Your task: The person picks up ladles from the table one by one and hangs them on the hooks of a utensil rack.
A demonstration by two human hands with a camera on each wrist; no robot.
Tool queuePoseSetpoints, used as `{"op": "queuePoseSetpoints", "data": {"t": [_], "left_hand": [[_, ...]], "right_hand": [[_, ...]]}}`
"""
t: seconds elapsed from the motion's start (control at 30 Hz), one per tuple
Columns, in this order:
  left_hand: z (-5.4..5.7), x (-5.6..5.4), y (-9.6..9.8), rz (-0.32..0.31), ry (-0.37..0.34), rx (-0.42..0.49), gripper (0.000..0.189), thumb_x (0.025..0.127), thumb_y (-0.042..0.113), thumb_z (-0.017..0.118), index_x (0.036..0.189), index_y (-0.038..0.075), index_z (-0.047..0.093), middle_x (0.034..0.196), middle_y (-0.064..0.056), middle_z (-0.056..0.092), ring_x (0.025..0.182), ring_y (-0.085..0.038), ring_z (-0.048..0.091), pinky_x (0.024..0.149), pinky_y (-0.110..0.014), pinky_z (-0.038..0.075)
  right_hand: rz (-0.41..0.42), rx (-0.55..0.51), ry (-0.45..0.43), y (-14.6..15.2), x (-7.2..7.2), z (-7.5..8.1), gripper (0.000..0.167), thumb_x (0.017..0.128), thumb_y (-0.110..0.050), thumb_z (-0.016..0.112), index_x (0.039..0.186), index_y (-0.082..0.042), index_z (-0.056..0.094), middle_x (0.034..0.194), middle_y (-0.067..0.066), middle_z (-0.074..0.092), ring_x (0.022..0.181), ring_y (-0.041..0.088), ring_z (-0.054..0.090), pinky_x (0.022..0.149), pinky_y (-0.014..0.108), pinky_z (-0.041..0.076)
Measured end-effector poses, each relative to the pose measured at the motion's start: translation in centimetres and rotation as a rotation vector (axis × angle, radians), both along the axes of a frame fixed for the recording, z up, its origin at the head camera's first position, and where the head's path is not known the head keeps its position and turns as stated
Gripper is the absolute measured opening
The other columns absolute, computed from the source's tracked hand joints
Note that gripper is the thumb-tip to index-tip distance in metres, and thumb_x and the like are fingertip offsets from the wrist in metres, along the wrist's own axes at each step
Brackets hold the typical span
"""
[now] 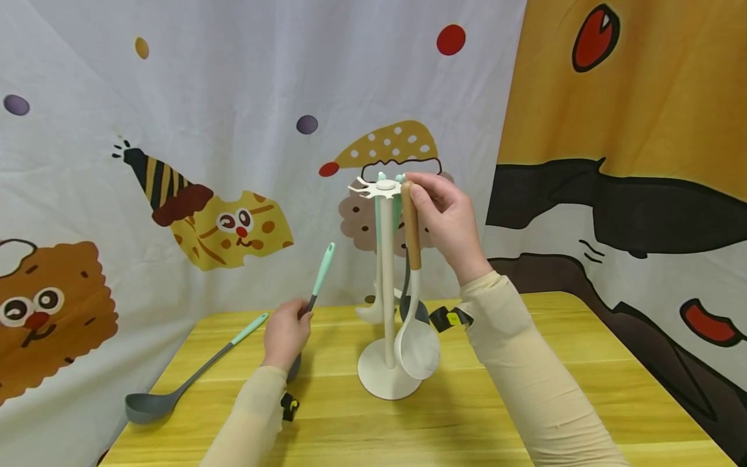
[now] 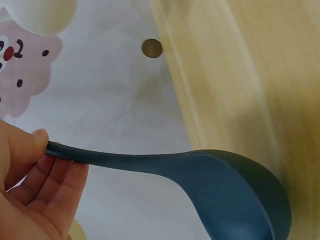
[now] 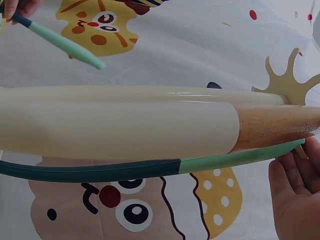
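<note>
My left hand (image 1: pixel 286 334) grips a cooking spoon by its dark neck, its mint handle (image 1: pixel 323 269) pointing up. In the left wrist view the broad concave head of that spoon (image 2: pixel 240 195) hangs near the tabletop. My right hand (image 1: pixel 452 224) pinches the top of a wooden handle (image 1: pixel 412 233) on a white ladle (image 1: pixel 419 350). This ladle hangs upright against the white utensil stand (image 1: pixel 389 279), at its hooked top (image 1: pixel 376 188). Whether the handle sits on a hook is hidden by the fingers. A mint-handled utensil (image 3: pixel 230 159) hangs behind it.
A grey ladle with a mint handle (image 1: pixel 152 407) lies on the left of the wooden table (image 1: pixel 467 415). The round base (image 1: pixel 390 383) of the stand is near the middle. Behind hangs a cartoon-printed curtain (image 1: pixel 251 97). A white utensil (image 1: pixel 369 314) also hangs from the stand.
</note>
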State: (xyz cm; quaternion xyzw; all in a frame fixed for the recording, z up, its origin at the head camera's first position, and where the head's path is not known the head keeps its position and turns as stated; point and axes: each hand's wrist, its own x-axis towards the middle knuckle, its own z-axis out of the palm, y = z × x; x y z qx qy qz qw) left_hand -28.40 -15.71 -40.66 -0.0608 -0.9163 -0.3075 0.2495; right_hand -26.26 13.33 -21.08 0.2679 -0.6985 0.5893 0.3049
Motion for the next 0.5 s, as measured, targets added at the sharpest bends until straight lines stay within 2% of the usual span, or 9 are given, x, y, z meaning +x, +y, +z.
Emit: {"op": "queuePoseSetpoints", "data": {"t": [0.13, 0.27, 0.5], "left_hand": [[0.7, 0.1, 0.4, -0.019, 0.032, 0.019, 0.009, 0.091, 0.007, 0.071, 0.099, 0.004, 0.071, 0.09, -0.011, 0.068, 0.084, -0.03, 0.063, 0.075, -0.047, 0.053], [1.4, 0.2, 0.8, -0.047, 0.097, 0.043, 0.006, 0.09, 0.006, 0.072, 0.095, 0.004, 0.07, 0.089, -0.011, 0.068, 0.084, -0.03, 0.065, 0.073, -0.047, 0.054], [3.5, 0.7, 1.6, -0.098, 0.165, 0.126, 0.008, 0.09, 0.004, 0.072, 0.097, 0.002, 0.07, 0.092, -0.012, 0.068, 0.088, -0.031, 0.067, 0.073, -0.046, 0.057]], "right_hand": [[-0.002, -0.001, 0.003, 0.1, 0.0, 0.0, 0.031, 0.101, -0.018, 0.058, 0.128, -0.003, 0.065, 0.122, 0.007, 0.063, 0.104, 0.016, 0.061, 0.093, 0.033, 0.051], [0.001, -0.006, 0.005, 0.0, 0.0, 0.0, 0.031, 0.101, -0.018, 0.058, 0.128, -0.003, 0.066, 0.121, 0.006, 0.063, 0.104, 0.016, 0.061, 0.092, 0.033, 0.051], [-0.006, -0.007, -0.007, 0.0, 0.0, 0.0, 0.031, 0.101, -0.018, 0.058, 0.128, -0.003, 0.066, 0.121, 0.007, 0.063, 0.103, 0.017, 0.061, 0.091, 0.031, 0.052]]}}
